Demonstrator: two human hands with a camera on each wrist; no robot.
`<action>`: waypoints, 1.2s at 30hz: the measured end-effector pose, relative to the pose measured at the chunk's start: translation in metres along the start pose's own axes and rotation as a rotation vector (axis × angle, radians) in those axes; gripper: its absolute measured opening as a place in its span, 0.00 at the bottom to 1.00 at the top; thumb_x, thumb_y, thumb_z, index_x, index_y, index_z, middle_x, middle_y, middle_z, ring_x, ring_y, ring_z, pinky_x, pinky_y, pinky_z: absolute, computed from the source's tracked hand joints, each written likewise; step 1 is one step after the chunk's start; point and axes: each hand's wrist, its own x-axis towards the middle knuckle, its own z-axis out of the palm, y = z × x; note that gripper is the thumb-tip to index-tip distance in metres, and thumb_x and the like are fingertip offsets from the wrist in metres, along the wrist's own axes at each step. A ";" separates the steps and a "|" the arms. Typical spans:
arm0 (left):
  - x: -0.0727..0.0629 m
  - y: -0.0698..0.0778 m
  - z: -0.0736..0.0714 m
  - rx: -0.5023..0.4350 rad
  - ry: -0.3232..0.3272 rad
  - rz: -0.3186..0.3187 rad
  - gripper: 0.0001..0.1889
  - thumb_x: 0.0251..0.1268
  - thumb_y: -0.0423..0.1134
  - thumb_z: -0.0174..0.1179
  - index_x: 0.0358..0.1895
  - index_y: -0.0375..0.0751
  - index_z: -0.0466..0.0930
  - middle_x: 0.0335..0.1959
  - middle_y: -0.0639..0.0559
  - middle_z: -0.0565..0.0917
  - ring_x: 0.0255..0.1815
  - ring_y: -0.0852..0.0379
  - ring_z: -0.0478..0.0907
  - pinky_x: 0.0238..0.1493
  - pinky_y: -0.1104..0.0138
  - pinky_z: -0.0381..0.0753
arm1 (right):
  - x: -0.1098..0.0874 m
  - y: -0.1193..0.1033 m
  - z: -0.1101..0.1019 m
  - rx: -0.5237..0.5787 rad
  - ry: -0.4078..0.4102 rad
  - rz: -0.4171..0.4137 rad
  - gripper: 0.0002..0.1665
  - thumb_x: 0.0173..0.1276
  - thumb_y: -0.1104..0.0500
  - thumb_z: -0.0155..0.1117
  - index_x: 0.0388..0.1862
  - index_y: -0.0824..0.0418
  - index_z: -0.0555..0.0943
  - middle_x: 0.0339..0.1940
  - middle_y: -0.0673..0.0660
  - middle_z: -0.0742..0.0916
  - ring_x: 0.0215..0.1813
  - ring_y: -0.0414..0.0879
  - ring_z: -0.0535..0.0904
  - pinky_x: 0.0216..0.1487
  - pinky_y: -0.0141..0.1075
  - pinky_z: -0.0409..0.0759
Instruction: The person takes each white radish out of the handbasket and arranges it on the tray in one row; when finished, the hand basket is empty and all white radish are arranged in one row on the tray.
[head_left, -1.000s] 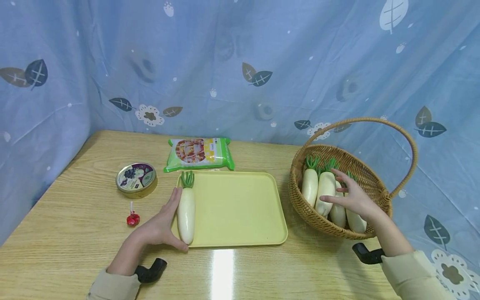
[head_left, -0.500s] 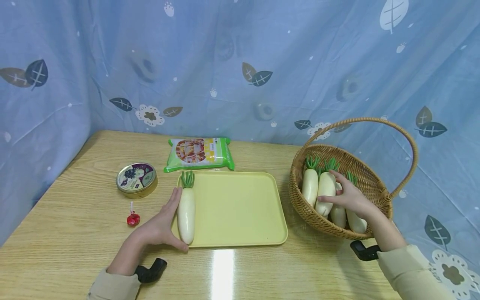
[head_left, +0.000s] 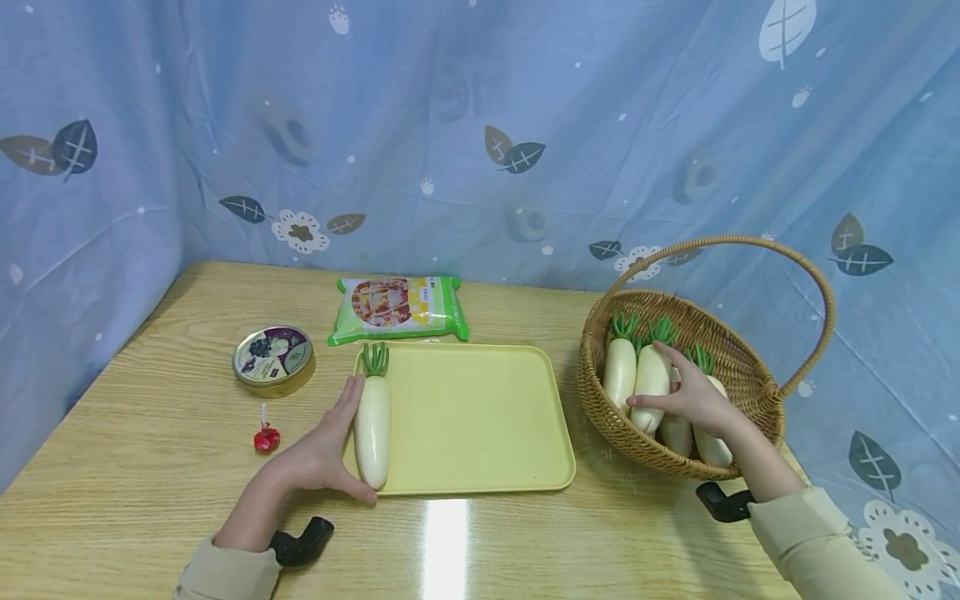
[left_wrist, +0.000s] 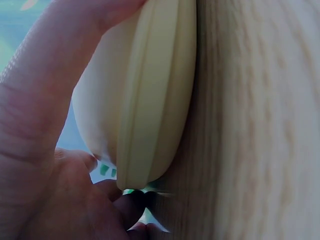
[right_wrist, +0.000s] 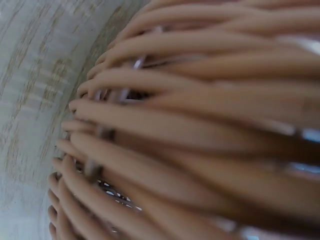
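A toy white radish (head_left: 372, 433) with green leaves lies along the left side of a yellow tray (head_left: 472, 417). My left hand (head_left: 322, 450) holds the tray's front left corner. Its thumb is at the front edge, its fingers run beside the radish, and the left wrist view shows the thumb over the tray's rim (left_wrist: 150, 100). On the right, a wicker basket (head_left: 615, 432) contains several white radishes. Inside it my right hand (head_left: 693, 400) grips one radish (head_left: 652, 375), thumb and forefinger across it. Only basket weave (right_wrist: 165, 115) and table show in the right wrist view.
A green snack packet (head_left: 397, 308) lies behind the tray. Left of the tray stand a round tin (head_left: 272, 358) and, nearer me, a small red wrapped candy (head_left: 266, 437). The basket's tall handle (head_left: 821, 308) arches above it. A blue curtain (head_left: 450, 150) hangs behind the wooden table.
My right hand has come down leftward onto a radish in the basket, and its thumb and forefinger now hold it. The left hand and tray have stayed still.
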 end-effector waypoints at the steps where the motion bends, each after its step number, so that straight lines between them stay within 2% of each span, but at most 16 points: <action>1: 0.000 0.000 0.000 -0.002 -0.001 0.000 0.79 0.16 0.55 0.79 0.70 0.35 0.25 0.71 0.33 0.29 0.69 0.33 0.31 0.64 0.41 0.40 | 0.000 0.000 0.000 0.005 0.000 0.003 0.60 0.55 0.55 0.70 0.72 0.66 0.39 0.67 0.79 0.49 0.60 0.77 0.56 0.54 0.61 0.67; 5: 0.000 0.000 0.000 -0.009 0.000 -0.001 0.79 0.16 0.55 0.79 0.70 0.35 0.25 0.71 0.34 0.29 0.69 0.33 0.31 0.64 0.41 0.40 | 0.001 -0.001 0.000 0.014 0.001 0.020 0.61 0.53 0.56 0.71 0.73 0.65 0.40 0.67 0.80 0.48 0.60 0.78 0.56 0.53 0.61 0.67; 12: 0.001 -0.001 -0.001 -0.008 0.003 -0.001 0.79 0.16 0.55 0.79 0.70 0.35 0.24 0.71 0.33 0.29 0.69 0.33 0.31 0.64 0.41 0.40 | 0.002 -0.003 -0.002 -0.017 0.006 0.034 0.61 0.52 0.54 0.72 0.73 0.65 0.41 0.65 0.80 0.54 0.58 0.77 0.60 0.49 0.59 0.71; 19: 0.001 0.000 -0.002 0.005 0.000 0.006 0.79 0.16 0.55 0.78 0.70 0.35 0.25 0.71 0.33 0.29 0.69 0.33 0.31 0.64 0.41 0.40 | 0.000 -0.003 -0.003 -0.026 0.023 0.034 0.61 0.51 0.55 0.72 0.73 0.65 0.43 0.66 0.79 0.54 0.60 0.77 0.58 0.51 0.59 0.71; 23: 0.000 0.000 -0.002 0.002 0.003 0.004 0.79 0.16 0.55 0.79 0.70 0.35 0.25 0.71 0.33 0.29 0.69 0.33 0.31 0.63 0.40 0.40 | -0.001 -0.001 -0.004 -0.012 0.044 0.013 0.59 0.52 0.56 0.72 0.72 0.65 0.44 0.64 0.78 0.57 0.56 0.73 0.65 0.46 0.54 0.75; 26: 0.000 0.000 -0.002 0.002 0.006 0.004 0.79 0.16 0.54 0.79 0.70 0.34 0.25 0.70 0.32 0.29 0.69 0.32 0.32 0.64 0.40 0.40 | -0.003 0.000 -0.005 0.008 0.053 0.020 0.59 0.52 0.57 0.71 0.73 0.65 0.44 0.62 0.77 0.61 0.46 0.65 0.73 0.38 0.46 0.78; 29: 0.000 0.000 -0.001 0.007 0.005 0.006 0.79 0.16 0.55 0.79 0.70 0.35 0.25 0.71 0.32 0.29 0.69 0.32 0.31 0.64 0.40 0.41 | -0.005 0.000 -0.006 0.027 0.063 0.045 0.59 0.53 0.58 0.71 0.73 0.65 0.43 0.63 0.76 0.59 0.40 0.56 0.74 0.32 0.41 0.77; 31: 0.000 0.000 -0.001 0.006 0.002 0.006 0.79 0.16 0.55 0.78 0.70 0.35 0.25 0.71 0.33 0.29 0.69 0.32 0.31 0.63 0.40 0.41 | -0.007 0.000 -0.008 0.042 0.070 0.056 0.59 0.54 0.58 0.70 0.73 0.65 0.42 0.65 0.75 0.55 0.38 0.53 0.73 0.31 0.41 0.78; 36: -0.001 0.001 -0.001 -0.002 -0.003 0.005 0.79 0.17 0.55 0.78 0.70 0.36 0.24 0.71 0.33 0.29 0.69 0.32 0.31 0.63 0.39 0.40 | -0.013 -0.003 -0.010 0.067 0.096 0.065 0.59 0.54 0.58 0.70 0.73 0.63 0.41 0.68 0.75 0.50 0.42 0.58 0.73 0.32 0.41 0.80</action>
